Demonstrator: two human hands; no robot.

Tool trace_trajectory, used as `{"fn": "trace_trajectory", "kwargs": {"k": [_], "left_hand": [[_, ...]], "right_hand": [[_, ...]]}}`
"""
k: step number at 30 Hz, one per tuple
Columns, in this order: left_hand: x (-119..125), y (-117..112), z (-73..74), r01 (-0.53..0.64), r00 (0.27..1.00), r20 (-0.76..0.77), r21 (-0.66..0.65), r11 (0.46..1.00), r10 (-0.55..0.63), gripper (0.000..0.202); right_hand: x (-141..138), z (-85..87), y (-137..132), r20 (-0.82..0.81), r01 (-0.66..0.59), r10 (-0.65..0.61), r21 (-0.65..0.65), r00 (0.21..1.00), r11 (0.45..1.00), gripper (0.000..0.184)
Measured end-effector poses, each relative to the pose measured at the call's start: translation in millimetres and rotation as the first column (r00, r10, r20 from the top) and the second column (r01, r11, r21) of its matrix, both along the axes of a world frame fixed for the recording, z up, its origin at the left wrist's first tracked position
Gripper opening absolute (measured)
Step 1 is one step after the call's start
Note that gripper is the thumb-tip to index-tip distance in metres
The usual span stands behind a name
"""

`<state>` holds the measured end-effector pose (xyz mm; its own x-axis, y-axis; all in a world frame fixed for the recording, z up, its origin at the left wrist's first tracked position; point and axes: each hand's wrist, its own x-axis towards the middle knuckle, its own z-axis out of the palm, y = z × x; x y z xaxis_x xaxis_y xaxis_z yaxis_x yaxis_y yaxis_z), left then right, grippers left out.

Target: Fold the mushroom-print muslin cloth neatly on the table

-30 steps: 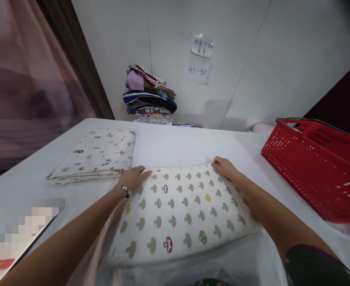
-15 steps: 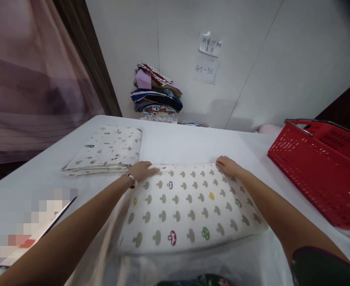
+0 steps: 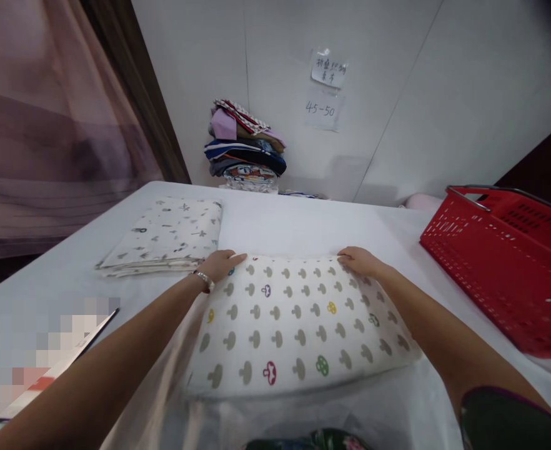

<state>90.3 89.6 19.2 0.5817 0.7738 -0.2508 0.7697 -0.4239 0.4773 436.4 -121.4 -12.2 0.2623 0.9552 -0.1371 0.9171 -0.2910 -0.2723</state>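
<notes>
Mushroom-print cloth (image 3: 298,325): We had it squarely in front of us on the white-covered desk (image 3: 280,222), patterned face up, where both far corners seemed within easy reach.
Left hand (image 3: 223,265): We had it clamped on the far left corner, thumb along the edge (a silvery bracelet (image 3: 205,281) circled that wrist).
Right hand (image 3: 356,259): We had it clamped on the far right corner; with our grips well apart, both corners could share any pull, which was probably why the far edge ran nearly straight.
Near edge: It lay towards our body, free of either hand; we could not tell whether all of it rested on the desk.
Grey-figured cloth (image 3: 172,231): We saw it folded flat just beyond our left wrist, likely set aside there so the middle suited handling.
Red basket (image 3: 500,275): It stood past our right forearm, perhaps to spare our elbow; we could not see its contents.
Textile pile (image 3: 247,150): We saw it stacked beyond the desk's far edge, by the wall.
</notes>
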Motion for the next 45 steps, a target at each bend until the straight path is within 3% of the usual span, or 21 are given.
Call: {"fn": "trace_trajectory", "kwargs": {"k": [3,6,9,13,19,25,29,33,37,41,45], "left_hand": [[-5,-6,8.5,0.013,1.000,0.021,0.034,0.999,-0.014,0.046],[-10,-6,12.7,0.097,0.994,0.058,-0.012,0.995,-0.096,0.049],[-6,2,3.5,0.178,0.982,-0.071,0.016,0.984,-0.176,0.046],[8,11,-16.8,0.218,0.948,-0.268,0.144,0.965,-0.174,0.041],[7,13,-23.3,0.265,0.947,-0.245,0.244,0.933,-0.205,0.040],[8,25,-20.2,0.205,0.957,-0.224,0.061,0.977,-0.187,0.051],[14,34,-13.3,0.264,0.924,-0.277,-0.037,0.964,-0.263,0.045],[10,35,3.2,0.330,0.915,-0.225,-0.060,0.942,-0.335,0.041],[0,24,26.6,0.347,0.928,-0.119,-0.070,0.935,-0.353,0.043],[-19,0,64.5,0.396,0.916,-0.082,0.017,0.918,-0.393,0.044],[-53,-30,120.5,0.319,0.943,0.070,0.087,0.944,-0.325,0.045]], "right_hand": [[-2,9.8,-2,0.001,0.066,-0.066,-0.046,0.998,0.997,0.027],[1,20.0,-4,-0.106,0.078,-0.088,-0.100,0.990,0.992,0.025],[8,22.3,0,-0.149,0.037,-0.070,-0.213,0.986,0.976,0.023],[15,13.1,17,-0.048,0.039,-0.054,-0.269,0.997,0.962,0.019],[17,4.7,23,-0.014,0.049,-0.054,-0.241,0.998,0.969,0.019],[19,6.7,23,0.004,0.075,-0.076,-0.231,0.997,0.970,0.029],[20,8.6,27,0.005,0.069,-0.070,-0.252,0.998,0.965,0.026],[19,16.8,21,0.006,0.068,-0.069,-0.258,0.998,0.964,0.025],[11,39.8,5,0.026,0.060,-0.055,-0.256,0.998,0.965,0.021],[-3,83.7,-23,0.073,0.079,-0.066,-0.202,0.995,0.976,0.020],[-22,145.0,-75,-0.126,0.169,-0.169,-0.007,0.978,0.986,0.026]]}}
